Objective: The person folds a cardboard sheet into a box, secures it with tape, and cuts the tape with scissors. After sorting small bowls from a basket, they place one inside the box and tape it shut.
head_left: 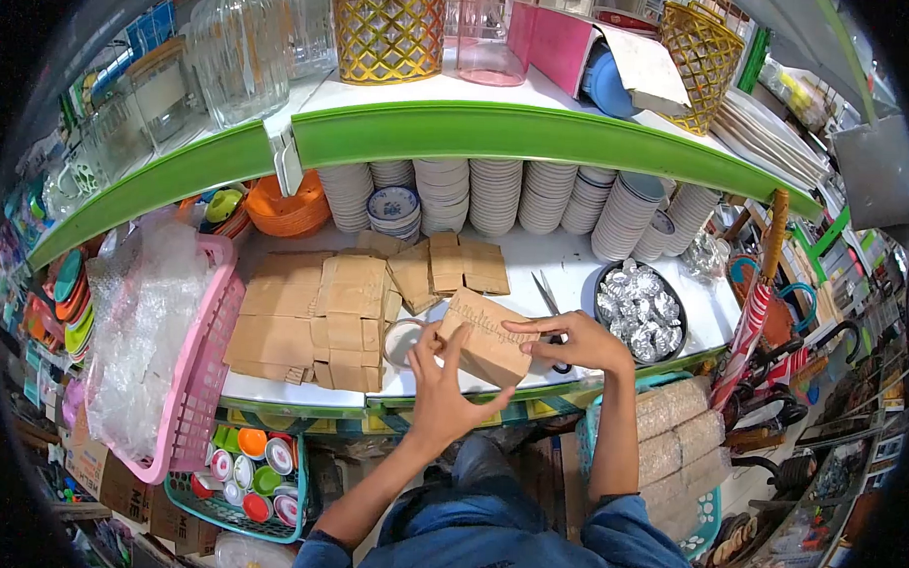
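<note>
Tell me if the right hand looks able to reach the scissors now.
Probably yes: the scissors lie close by the right hand with nothing seen blocking them, though that hand is on the cardboard box and would likely have to release it first.

Your right hand (578,343) hid part of the scissors (547,295); your left hand (441,384) overlapped the pale roll (390,342). Cardboard box (488,335): you couldn't see inside. Your shirt (505,546) lettering ran off the bottom edge, unreadable.

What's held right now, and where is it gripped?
A cardboard box: the left hand at its left and near sides, the right hand at its right side.
</note>
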{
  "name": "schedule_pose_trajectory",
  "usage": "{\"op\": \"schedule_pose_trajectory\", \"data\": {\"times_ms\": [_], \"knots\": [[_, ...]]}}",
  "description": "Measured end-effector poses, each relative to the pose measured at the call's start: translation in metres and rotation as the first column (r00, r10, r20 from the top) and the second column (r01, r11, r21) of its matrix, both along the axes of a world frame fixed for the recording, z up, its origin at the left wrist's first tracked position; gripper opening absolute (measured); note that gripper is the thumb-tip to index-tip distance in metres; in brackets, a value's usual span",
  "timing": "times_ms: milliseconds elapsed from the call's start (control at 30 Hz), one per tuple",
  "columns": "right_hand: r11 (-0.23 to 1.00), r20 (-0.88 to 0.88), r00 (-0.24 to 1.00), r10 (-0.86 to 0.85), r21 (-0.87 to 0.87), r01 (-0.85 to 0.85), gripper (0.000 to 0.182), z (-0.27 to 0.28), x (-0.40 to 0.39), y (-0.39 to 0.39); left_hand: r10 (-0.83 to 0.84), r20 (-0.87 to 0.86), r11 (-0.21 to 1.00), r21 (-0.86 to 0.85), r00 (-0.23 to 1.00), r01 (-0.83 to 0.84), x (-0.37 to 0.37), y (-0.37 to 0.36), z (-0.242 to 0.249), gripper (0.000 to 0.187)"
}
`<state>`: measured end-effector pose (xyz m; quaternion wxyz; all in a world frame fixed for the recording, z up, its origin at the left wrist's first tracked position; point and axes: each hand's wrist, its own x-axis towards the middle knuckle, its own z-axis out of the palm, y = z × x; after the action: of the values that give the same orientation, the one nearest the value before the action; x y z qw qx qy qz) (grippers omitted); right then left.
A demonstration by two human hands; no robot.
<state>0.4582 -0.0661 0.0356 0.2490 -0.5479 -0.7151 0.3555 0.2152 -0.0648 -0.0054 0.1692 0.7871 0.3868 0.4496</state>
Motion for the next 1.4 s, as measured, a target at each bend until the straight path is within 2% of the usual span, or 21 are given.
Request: {"op": "schedule_pose_trajectory", "data": {"times_ms": [67, 167, 400, 467, 567, 600, 633, 667, 733, 800, 867, 933, 1033, 1067, 1133, 1167, 1233, 1267, 1333, 1367, 1400], "knots": [[0.982, -0.063, 0.996, -0.063, -0.184, 0.05, 0.038, 0.013, -0.005, -0.002, 0.011, -0.065, 0.999, -0.029, 0.998, -0.013, 0.006, -0.006, 0.0, 0.096], [0.969, -0.006, 0.996, -0.084, -0.234, 0.08, 0.041, 0.022, -0.01, -0.004, 0.051, -0.092, 0.998, -0.023, 0.994, -0.054, 0.013, -0.004, -0.004, 0.101], [0.991, 0.104, 0.994, -0.037, -0.126, 0.05, 0.045, 0.02, -0.008, -0.012, -0.004, -0.131, 1.0, -0.022, 0.991, 0.001, 0.016, 0.013, -0.007, 0.099], [0.998, 0.224, 0.974, 0.012, -0.057, 0.001, 0.045, 0.024, -0.01, -0.013, -0.083, -0.134, 0.997, -0.018, 0.988, 0.081, 0.01, 0.019, -0.003, 0.099], [0.964, 0.322, 0.943, -0.081, -0.216, 0.157, 0.042, 0.047, -0.03, -0.014, -0.169, -0.102, 0.984, -0.069, 0.98, 0.163, 0.002, 0.03, 0.0, 0.098], [0.964, 0.324, 0.943, -0.08, -0.214, 0.156, 0.042, 0.041, -0.034, -0.016, -0.167, -0.101, 0.985, -0.067, 0.981, 0.161, -0.002, 0.033, 0.001, 0.098], [0.995, 0.368, 0.925, -0.099, 0.066, 0.08, 0.039, 0.029, -0.038, -0.02, -0.191, -0.133, 0.981, -0.072, 0.972, 0.183, -0.006, 0.036, 0.003, 0.095], [0.942, 0.405, 0.905, -0.13, 0.336, -0.015, 0.037, 0.023, -0.042, -0.022, -0.215, -0.165, 0.976, -0.078, 0.963, 0.205, -0.01, 0.039, 0.006, 0.093], [0.962, 0.396, 0.91, -0.125, 0.272, 0.014, 0.035, 0.028, -0.055, -0.023, -0.24, -0.161, 0.968, -0.109, 0.957, 0.225, -0.018, 0.046, 0.013, 0.089], [0.935, 0.382, 0.913, -0.145, 0.356, -0.001, 0.033, 0.023, -0.061, -0.02, -0.343, -0.146, 0.936, -0.134, 0.928, 0.325, -0.026, 0.053, 0.013, 0.089], [0.934, 0.34, 0.931, -0.136, 0.358, 0.006, 0.032, 0.029, -0.062, -0.019, -0.349, -0.135, 0.933, -0.145, 0.927, 0.33, -0.028, 0.056, 0.012, 0.089], [0.947, 0.353, 0.936, -0.016, 0.307, -0.099, 0.031, 0.025, -0.058, -0.011, -0.38, -0.133, 0.921, -0.145, 0.915, 0.361, -0.03, 0.057, 0.012, 0.089], [0.938, 0.314, 0.942, 0.117, 0.277, -0.209, 0.03, 0.014, -0.046, 0.003, -0.284, -0.179, 0.945, -0.219, 0.942, 0.243, -0.034, 0.044, 0.024, 0.083], [0.937, 0.315, 0.941, 0.121, 0.277, -0.213, 0.03, 0.013, -0.044, 0.003, -0.28, -0.177, 0.946, -0.22, 0.943, 0.239, -0.035, 0.039, 0.027, 0.083], [0.914, 0.369, 0.925, 0.087, 0.339, -0.221, 0.029, 0.011, -0.044, 0.002, -0.128, -0.247, 0.973, -0.218, 0.96, 0.074, -0.04, 0.03, 0.03, 0.085], [0.915, 0.365, 0.926, 0.094, 0.335, -0.225, 0.029, 0.01, -0.044, 0.002, -0.124, -0.25, 0.972, -0.224, 0.96, 0.068, -0.043, 0.026, 0.032, 0.085], [0.925, 0.337, 0.935, 0.106, 0.311, -0.217, 0.03, 0.01, -0.043, 0.004, -0.09, -0.375, 0.953, -0.301, 0.923, -0.029, -0.048, 0.019, 0.034, 0.076], [0.925, 0.332, 0.936, 0.114, 0.31, -0.222, 0.03, 0.01, -0.043, 0.004, -0.085, -0.379, 0.952, -0.304, 0.921, -0.037, -0.05, 0.017, 0.027, 0.076], [0.933, 0.335, 0.934, 0.12, 0.285, -0.222, 0.032, 0.01, -0.041, 0.005, -0.031, -0.4, 0.96, -0.268, 0.916, -0.084, -0.051, 0.017, 0.005, 0.066], [0.932, 0.33, 0.936, 0.125, 0.286, -0.225, 0.032, 0.01, -0.041, 0.005, 0.026, -0.397, 0.963, -0.235, 0.917, -0.129, -0.049, 0.016, 0.0, 0.052], [0.933, 0.332, 0.935, 0.125, 0.282, -0.225, 0.032, 0.009, -0.041, 0.005, 0.03, -0.403, 0.963, -0.234, 0.915, -0.134, -0.048, 0.015, -0.005, 0.052]]}}
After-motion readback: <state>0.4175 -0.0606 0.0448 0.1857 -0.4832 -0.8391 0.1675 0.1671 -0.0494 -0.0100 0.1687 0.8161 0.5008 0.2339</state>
